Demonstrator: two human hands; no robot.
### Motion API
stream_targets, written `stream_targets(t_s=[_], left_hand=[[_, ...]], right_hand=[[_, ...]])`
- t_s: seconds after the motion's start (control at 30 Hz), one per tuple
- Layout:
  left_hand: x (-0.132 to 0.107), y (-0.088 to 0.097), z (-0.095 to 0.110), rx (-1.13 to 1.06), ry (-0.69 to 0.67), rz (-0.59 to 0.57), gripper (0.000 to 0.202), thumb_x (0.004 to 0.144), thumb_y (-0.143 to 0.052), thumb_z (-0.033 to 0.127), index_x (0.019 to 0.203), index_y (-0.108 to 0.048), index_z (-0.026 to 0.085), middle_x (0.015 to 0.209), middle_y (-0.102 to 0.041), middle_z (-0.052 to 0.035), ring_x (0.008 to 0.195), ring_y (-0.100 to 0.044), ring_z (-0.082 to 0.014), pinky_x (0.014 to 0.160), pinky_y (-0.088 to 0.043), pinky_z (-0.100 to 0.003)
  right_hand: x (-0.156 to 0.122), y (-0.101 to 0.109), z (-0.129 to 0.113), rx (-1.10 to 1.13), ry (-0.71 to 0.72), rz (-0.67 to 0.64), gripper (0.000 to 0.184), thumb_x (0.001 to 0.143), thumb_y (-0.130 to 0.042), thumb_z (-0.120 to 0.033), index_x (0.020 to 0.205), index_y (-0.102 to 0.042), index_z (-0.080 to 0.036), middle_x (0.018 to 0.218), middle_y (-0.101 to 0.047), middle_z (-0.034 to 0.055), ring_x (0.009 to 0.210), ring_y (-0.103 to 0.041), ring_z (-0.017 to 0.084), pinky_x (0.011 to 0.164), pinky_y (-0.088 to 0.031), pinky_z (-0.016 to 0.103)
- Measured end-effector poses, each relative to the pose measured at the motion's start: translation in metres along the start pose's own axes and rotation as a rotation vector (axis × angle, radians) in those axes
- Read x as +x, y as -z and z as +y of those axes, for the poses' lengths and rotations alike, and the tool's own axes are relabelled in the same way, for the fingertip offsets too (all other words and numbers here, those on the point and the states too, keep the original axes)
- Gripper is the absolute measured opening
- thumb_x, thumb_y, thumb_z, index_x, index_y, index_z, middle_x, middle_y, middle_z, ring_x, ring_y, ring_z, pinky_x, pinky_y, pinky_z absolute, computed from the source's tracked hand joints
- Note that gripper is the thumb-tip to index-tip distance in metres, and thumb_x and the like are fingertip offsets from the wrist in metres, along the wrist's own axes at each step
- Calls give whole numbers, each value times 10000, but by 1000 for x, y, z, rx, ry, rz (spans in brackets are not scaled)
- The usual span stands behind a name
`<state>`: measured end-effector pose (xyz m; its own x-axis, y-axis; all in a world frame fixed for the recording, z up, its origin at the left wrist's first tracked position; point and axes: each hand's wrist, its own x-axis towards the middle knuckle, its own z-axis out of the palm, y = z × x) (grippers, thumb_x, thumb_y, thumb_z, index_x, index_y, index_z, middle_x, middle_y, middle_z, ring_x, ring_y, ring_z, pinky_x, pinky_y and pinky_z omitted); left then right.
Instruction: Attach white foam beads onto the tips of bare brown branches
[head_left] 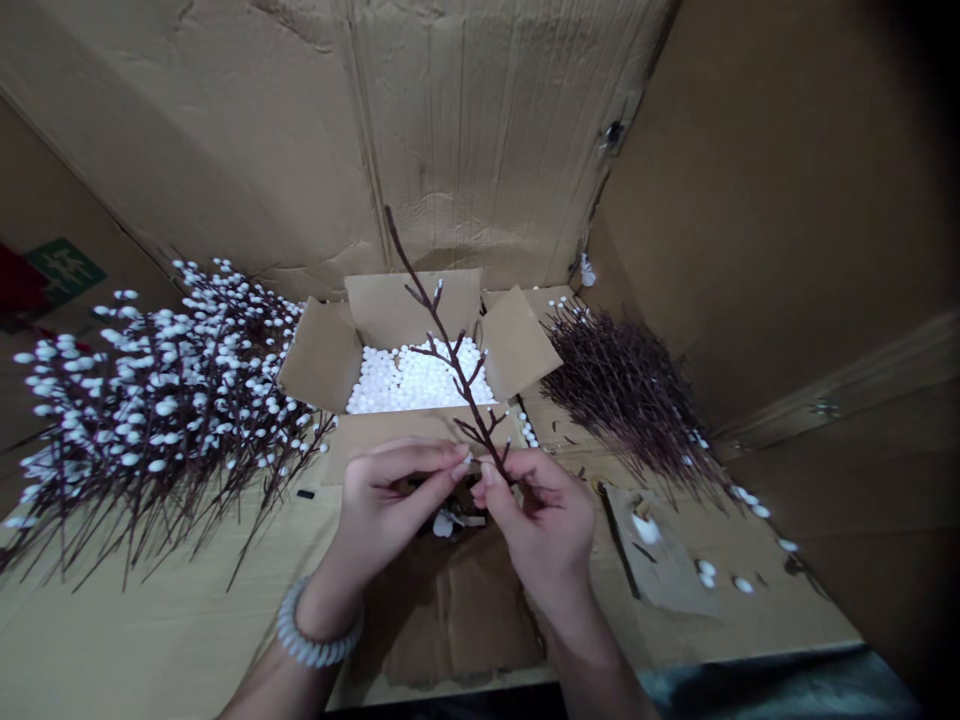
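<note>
Upright before me stands a brown artificial branch with short side twigs, some white at the tips. My right hand pinches its lower stem between thumb and forefinger. Beside it my left hand is closed in a pinch at a low side twig, and a small white bit shows at its fingertips; what it holds is mostly hidden. Behind the branch, an open cardboard box holds many small white foam balls. Under my hands, a white lump is partly covered.
Branches with white balls are heaped at the left. Bare brown branches lie piled at the right. Near my right hand are a translucent sheet, a dark stick and loose white balls. Cardboard walls enclose the table.
</note>
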<state>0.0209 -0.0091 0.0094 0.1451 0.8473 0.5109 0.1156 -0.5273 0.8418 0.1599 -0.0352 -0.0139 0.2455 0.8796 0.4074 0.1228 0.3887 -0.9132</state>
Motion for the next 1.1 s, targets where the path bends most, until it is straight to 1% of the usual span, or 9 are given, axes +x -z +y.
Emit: stream_targets(t_s=[0.33,0.57,0.8,0.9,1.1], left_hand=[[1,2,5,36,-11,-24,179,736,-701,75,818,-771,218,804,-775,-49,725,-727,-178,669,-618,-269],[2,3,7,74,-63,-35,221,726,-700,44,842,-773,217,818,-776,-47,716,-729,-173,668,-613,-251],[2,4,7,101,-100,-42,241,735,-688,31,863,-766,219,820,-776,-50,726,-728,-166,673,-613,-255],[1,5,7,123,-106,-53,223,747,-682,49,865,-765,220,825,-775,-54,729,-730,-175,670,-617,-268],[1,6,7,145,-135,-58,232,746,-679,41,865,-765,220,834,-775,-52,742,-729,-171,673,-613,-254]], right_hand=[[0,1,0,-60,-16,-21,136,787,-608,-213,661,-562,-192,616,-629,0,518,-583,122,492,-510,232],[0,1,2,-81,-13,-34,160,798,-599,-219,650,-543,-195,575,-599,-18,511,-579,121,495,-500,227],[1,1,0,-123,19,-31,165,784,-600,-202,631,-536,-198,553,-598,-27,500,-583,120,506,-495,226],[1,0,1,-113,1,-35,153,789,-596,-207,647,-542,-199,570,-605,-22,503,-584,121,498,-500,227],[0,-1,2,-114,-16,-45,155,790,-595,-214,646,-537,-200,599,-614,-11,524,-592,123,497,-511,225]])
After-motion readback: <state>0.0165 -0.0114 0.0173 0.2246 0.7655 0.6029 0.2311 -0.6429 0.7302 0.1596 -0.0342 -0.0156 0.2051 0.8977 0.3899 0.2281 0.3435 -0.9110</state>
